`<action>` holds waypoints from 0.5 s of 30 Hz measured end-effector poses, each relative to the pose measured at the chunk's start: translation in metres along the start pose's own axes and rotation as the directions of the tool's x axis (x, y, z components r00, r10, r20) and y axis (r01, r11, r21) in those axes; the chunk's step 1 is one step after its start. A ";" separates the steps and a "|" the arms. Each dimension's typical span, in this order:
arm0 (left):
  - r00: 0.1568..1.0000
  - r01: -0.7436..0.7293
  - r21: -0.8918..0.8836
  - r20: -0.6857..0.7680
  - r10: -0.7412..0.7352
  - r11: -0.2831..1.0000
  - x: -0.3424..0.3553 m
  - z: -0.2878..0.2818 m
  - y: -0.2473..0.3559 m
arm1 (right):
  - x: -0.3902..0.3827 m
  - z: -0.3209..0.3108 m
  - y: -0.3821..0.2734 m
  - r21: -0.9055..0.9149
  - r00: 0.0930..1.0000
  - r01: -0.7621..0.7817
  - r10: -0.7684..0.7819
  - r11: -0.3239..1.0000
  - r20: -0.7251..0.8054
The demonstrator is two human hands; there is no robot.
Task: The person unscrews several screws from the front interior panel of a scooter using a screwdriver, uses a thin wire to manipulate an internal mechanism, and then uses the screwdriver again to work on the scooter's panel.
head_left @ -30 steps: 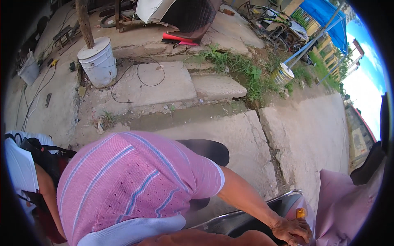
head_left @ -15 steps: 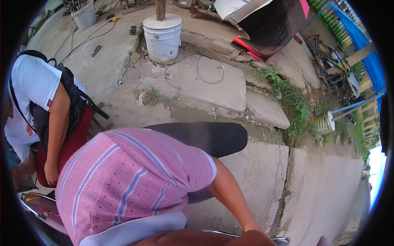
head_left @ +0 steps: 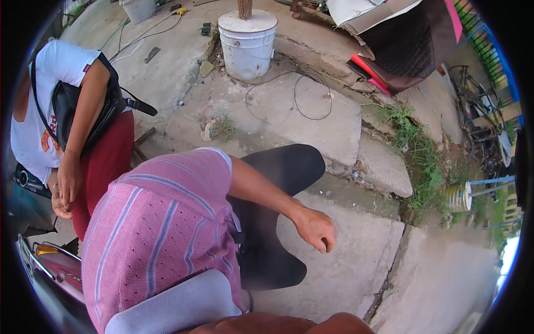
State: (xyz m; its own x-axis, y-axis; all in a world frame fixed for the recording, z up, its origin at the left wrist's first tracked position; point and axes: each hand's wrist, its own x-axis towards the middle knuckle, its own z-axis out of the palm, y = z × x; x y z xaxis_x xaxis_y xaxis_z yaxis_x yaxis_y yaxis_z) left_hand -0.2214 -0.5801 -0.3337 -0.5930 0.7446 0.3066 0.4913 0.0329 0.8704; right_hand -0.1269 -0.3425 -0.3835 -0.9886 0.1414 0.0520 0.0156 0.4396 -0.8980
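My left hand (head_left: 316, 228) hangs in the air in front of my dark-trousered legs (head_left: 289, 183), at the end of my bent arm. Its fingers curl inward with the back of the hand turned up, and whatever they may hold is hidden. Nothing is seen sticking out of the grip. My pink shirt (head_left: 161, 222) with blue stripes and a pale collar fills the lower left. My right hand does not show. To the left, another person's hands (head_left: 65, 189) are close together; this person wears a white shirt, red trousers and a black bag (head_left: 94, 111).
Cracked concrete slabs (head_left: 339, 250) lie below. A white bucket (head_left: 248, 50) with a post in it stands beyond, near looped wire (head_left: 314, 103). Weeds (head_left: 417, 145) grow along the crack. Dark sheet material (head_left: 414, 50) lies upper right; a red motorcycle part (head_left: 61, 264) is lower left.
My left hand has come up from the lower edge into view, my elbow bending. The view has turned left, so the ground and the other person appear farther right. A metal edge has left view.
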 end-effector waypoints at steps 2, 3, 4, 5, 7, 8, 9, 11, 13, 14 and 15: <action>0.989 0.007 0.055 -0.151 0.001 0.998 -0.035 -0.041 0.009 | 0.008 0.013 0.006 -0.011 0.999 -0.036 0.036 0.999 0.035; 0.976 0.037 0.084 -0.217 -0.018 0.996 -0.051 -0.058 0.010 | 0.012 0.019 0.008 -0.016 0.997 -0.053 0.054 0.998 0.050; 0.952 0.018 0.024 -0.307 -0.010 1.000 -0.066 -0.072 0.003 | 0.015 0.024 0.010 -0.021 0.996 -0.067 0.068 0.998 0.057; 0.923 0.101 0.004 -0.374 -0.092 0.995 -0.079 -0.089 0.004 | 0.018 0.030 0.012 -0.026 0.994 -0.082 0.083 0.996 0.067; 0.888 0.195 0.144 -0.447 -0.112 0.970 -0.109 -0.132 -0.017 | 0.023 0.037 0.016 -0.035 0.990 -0.115 0.118 0.993 0.077; 0.866 0.366 0.401 -0.477 -0.150 0.840 -0.131 -0.171 -0.024 | 0.030 0.043 0.018 -0.051 0.988 -0.121 0.125 0.991 0.086; 0.805 0.497 0.644 -0.592 -0.032 0.581 -0.173 -0.216 -0.049 | 0.041 0.054 0.016 -0.074 0.987 -0.112 0.120 0.991 0.108; 0.393 0.829 0.415 -0.909 0.136 0.375 -0.225 -0.343 -0.028 | 0.061 0.074 0.013 -0.077 0.983 -0.114 0.124 0.991 0.137; 0.521 0.766 0.573 -0.819 0.241 0.292 -0.204 -0.391 0.011 | 0.064 0.076 0.012 -0.087 0.974 -0.169 0.179 0.982 0.139; 0.626 0.675 0.707 -0.700 0.344 0.212 -0.186 -0.415 0.021 | 0.066 0.078 0.011 -0.088 0.969 -0.196 0.206 0.977 0.138; 0.704 0.569 0.813 -0.560 0.437 0.125 -0.169 -0.431 0.020 | 0.071 0.083 0.009 -0.093 0.964 -0.213 0.225 0.973 0.140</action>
State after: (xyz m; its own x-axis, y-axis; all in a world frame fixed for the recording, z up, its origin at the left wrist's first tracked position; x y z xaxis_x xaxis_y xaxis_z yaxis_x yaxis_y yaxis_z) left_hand -0.3865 -0.9929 -0.2023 -0.5604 0.1648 0.8116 0.2424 0.9697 -0.0296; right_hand -0.2093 -0.4018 -0.4242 -0.9707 0.1107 -0.2131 0.2400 0.4801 -0.8437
